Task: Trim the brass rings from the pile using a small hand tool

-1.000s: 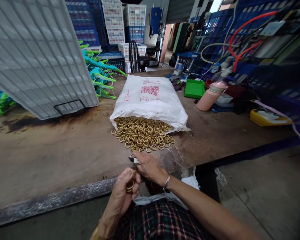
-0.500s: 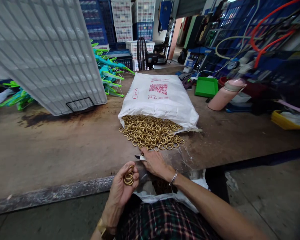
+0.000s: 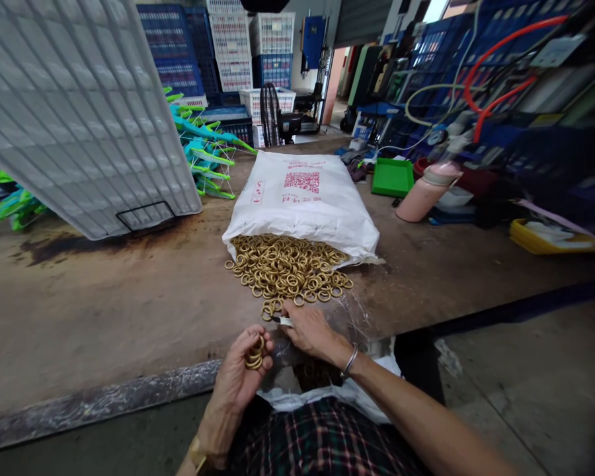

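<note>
Several brass-coloured rings [image 3: 254, 359] are curled in the fingers of my left hand [image 3: 235, 377], just over the table's front edge. My right hand [image 3: 312, 329] is closed around a small knife [image 3: 285, 322] with a pale handle and a dark tip. The tip points left, beside a few rings at the near edge of a ring pile [image 3: 285, 271]. That pile spills from the mouth of a white woven sack [image 3: 258, 221] with red print, lying on its side. Below the table edge, an open white bag [image 3: 344, 395] sits at my lap, with dark contents I cannot make out.
A large pale ribbed crate [image 3: 86, 125] leans at the left, with green and blue plastic pieces [image 3: 203, 145] behind it. On the right stand a green tray [image 3: 393, 176], a pink bottle [image 3: 423, 193] and a yellow tray [image 3: 535, 239]. A red hose [image 3: 469, 76] loops above.
My right hand has come slightly nearer, and a few rings now show at its fingertips by the knife tip. My left hand still holds its rings. The whole view has shifted a little.
</note>
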The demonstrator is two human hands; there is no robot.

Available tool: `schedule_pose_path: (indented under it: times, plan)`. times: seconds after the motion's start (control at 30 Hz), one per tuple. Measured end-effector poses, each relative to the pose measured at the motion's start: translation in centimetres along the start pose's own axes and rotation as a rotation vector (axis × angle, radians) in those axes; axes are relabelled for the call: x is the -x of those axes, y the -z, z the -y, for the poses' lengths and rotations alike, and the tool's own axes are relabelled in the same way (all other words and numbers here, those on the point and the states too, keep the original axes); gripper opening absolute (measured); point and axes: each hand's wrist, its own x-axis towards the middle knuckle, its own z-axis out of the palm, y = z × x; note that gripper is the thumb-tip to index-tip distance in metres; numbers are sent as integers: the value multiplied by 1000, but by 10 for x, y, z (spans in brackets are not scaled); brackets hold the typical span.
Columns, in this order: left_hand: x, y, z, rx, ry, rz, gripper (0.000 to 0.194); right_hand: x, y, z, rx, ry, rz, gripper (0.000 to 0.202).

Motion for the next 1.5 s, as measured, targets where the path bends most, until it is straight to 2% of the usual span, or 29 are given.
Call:
schedule_pose_path:
  times: [0.23,0.37,0.53,0.63,0.7,0.8,0.9,1.0,1.17,1.23,1.33,1.5]
  plan:
    - [-6,-14,7,-182,-76,-46,28,5,3,-9,-432,3,-131,3]
    - [-11,-22,17,-378,-158,-75,40,11,4,-9,-682,94,-160,11]
    - [-15,-24,24,-672,-183,-16,43,16,9,-7,-807,114,-137,19]
    - [-15,-25,25,-746,-222,-20,42,17,8,-6,-922,59,-135,18]
    - [-15,-26,27,-760,-252,-43,42,18,5,-6,-1054,-31,-104,19]
    - [-16,-30,29,-769,-277,-74,43,19,1,-6,-1232,-181,5,23]
    - [-17,-31,30,-783,-288,-64,44,20,2,-7,-1332,-243,111,26]
    - [-19,-30,31,-780,-272,-15,42,21,5,-7,-1343,-259,125,26]
    - [-20,-28,31,-767,-208,55,38,19,8,-9,-1068,-188,-92,15]
    - [-20,-27,31,-779,-178,60,38,18,8,-9,-983,-142,-134,11]
    - [-20,-25,31,-763,-154,75,39,19,8,-9,-944,-103,-143,10]
    - [-20,-19,33,-670,-156,131,33,20,8,-7,-1009,-92,-110,11]
